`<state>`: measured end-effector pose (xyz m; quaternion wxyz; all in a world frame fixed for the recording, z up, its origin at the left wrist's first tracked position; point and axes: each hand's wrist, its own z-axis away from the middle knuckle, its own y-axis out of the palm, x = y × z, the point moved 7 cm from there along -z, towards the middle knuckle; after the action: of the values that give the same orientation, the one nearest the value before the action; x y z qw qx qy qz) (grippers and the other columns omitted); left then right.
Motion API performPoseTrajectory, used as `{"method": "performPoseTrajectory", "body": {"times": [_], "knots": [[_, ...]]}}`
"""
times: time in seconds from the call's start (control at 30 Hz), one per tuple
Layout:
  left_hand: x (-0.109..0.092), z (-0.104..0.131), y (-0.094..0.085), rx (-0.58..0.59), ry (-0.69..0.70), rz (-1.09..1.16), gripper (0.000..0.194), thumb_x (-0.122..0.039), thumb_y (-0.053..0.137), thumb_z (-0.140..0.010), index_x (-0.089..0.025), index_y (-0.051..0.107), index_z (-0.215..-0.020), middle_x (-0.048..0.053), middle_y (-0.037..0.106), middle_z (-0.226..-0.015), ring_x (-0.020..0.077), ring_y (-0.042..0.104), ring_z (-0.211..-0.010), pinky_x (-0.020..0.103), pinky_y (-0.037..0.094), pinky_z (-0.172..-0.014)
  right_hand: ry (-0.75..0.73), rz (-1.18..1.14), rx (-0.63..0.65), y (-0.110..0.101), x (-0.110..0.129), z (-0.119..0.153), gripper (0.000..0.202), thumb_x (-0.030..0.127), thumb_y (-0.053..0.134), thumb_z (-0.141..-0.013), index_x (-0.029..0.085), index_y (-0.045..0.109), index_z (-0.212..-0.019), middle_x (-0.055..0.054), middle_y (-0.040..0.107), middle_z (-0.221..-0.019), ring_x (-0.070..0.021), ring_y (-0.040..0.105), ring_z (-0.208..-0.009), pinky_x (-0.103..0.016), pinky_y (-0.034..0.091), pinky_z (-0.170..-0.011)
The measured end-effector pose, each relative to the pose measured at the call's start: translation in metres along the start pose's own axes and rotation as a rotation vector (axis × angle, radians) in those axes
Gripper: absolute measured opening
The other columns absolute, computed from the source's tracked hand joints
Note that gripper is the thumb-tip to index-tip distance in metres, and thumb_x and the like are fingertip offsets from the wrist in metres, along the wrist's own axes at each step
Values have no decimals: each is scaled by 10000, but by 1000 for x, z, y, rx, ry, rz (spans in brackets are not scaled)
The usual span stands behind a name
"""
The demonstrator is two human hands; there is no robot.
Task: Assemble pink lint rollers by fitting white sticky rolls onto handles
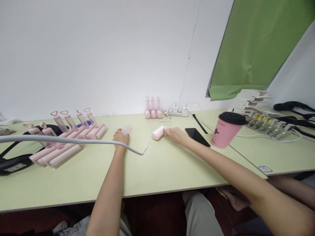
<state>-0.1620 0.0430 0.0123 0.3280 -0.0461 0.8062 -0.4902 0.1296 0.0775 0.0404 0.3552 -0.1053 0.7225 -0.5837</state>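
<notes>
The left hand (120,137) is near the middle of the pale yellow-green worktop (152,173), fingers partly curled beside a blurred, translucent pinkish piece (127,129); whether it grips the piece, I cannot tell. The right hand (175,135) has its fingers drawn together in a pinch on the right end of a pink cylinder (157,133), rounded and smooth-looking, which lies on its side on the worktop between the two hands. A smooth white cable (73,141) runs in from the left and bends sharply just in front of the cylinder.

To the left, matte pink tubes (65,156) lie side by side in rows, with clear cylinders (71,123) topped by heart-shaped loops standing among them. A smaller group of pink pieces (152,105) stands by the wall, near a white power strip (177,114) with blocky plugs. On the right are a flat, glossy black phone (197,137), a tapered pink cup (224,131) with a black lid, and a cluster of glass bottles (267,126).
</notes>
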Motion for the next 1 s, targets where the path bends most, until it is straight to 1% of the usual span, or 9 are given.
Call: {"method": "performPoseTrajectory", "body": {"times": [0.17,0.3,0.4,0.6,0.7,0.77,0.87,0.93,1.0], "knots": [[8,-1,0,-69,5,16,636,-358,528,-788,-43,306,-1294,194,497,-1153,291,467,-1098,379,371,-894,56,-202,-23,-12,31,-69,381,261,260,-950,110,413,-1265,-155,547,-1101,-228,541,-994,-297,381,-779],[18,-1,0,-82,-70,90,697,-352,533,-771,-45,230,-1317,212,504,-1130,293,502,-1064,384,398,-861,62,-200,-3,-16,32,-80,345,235,307,-933,96,483,-1194,-165,554,-1095,-244,555,-980,-302,402,-767],[16,-2,1,-84,-75,133,700,-345,544,-766,-36,229,-1310,221,510,-1099,312,503,-1055,413,397,-864,18,-177,36,-13,15,-40,301,247,374,-912,132,531,-1142,-142,585,-1034,-248,569,-953,-306,408,-745],[-3,-3,-3,-268,145,361,667,-254,575,-739,-16,267,-1282,225,413,-1184,287,413,-1135,411,328,-975,51,-25,111,-31,-26,99,305,253,369,-913,137,577,-1103,-141,611,-852,-245,605,-800,-305,404,-656],[-11,1,-7,-301,210,436,640,-259,572,-750,-36,281,-1275,205,399,-1182,258,413,-1117,390,331,-979,56,-9,183,-35,-29,125,269,225,399,-894,121,623,-999,-149,611,-837,-261,608,-790,-324,415,-651],[-15,4,-12,-316,213,479,633,-246,582,-743,-37,295,-1267,201,391,-1188,248,410,-1114,384,322,-992,53,-33,172,-32,-27,112,271,219,392,-893,105,629,-957,-160,611,-856,-269,609,-808,-330,425,-648],[-12,2,-16,-297,123,602,707,-258,621,-722,-39,283,-1303,198,386,-1207,249,388,-1149,388,286,-1026,57,-112,79,-21,-16,57,263,177,379,-888,84,619,-945,-173,608,-899,-263,604,-861,-325,439,-677],[-5,-3,-8,-177,-19,821,785,-293,647,-715,-80,247,-1356,184,377,-1248,253,367,-1195,394,270,-1044,128,-201,32,-10,-8,15,251,149,387,-878,78,603,-986,-180,600,-942,-252,594,-895,-318,440,-719],[-3,-7,8,20,-147,1096,734,-323,632,-740,-121,285,-1354,159,403,-1258,247,400,-1195,386,307,-1029,182,-226,-24,-1,3,-21,318,113,328,-892,85,544,-1125,-184,580,-1008,-228,585,-928,-306,438,-737]]}}
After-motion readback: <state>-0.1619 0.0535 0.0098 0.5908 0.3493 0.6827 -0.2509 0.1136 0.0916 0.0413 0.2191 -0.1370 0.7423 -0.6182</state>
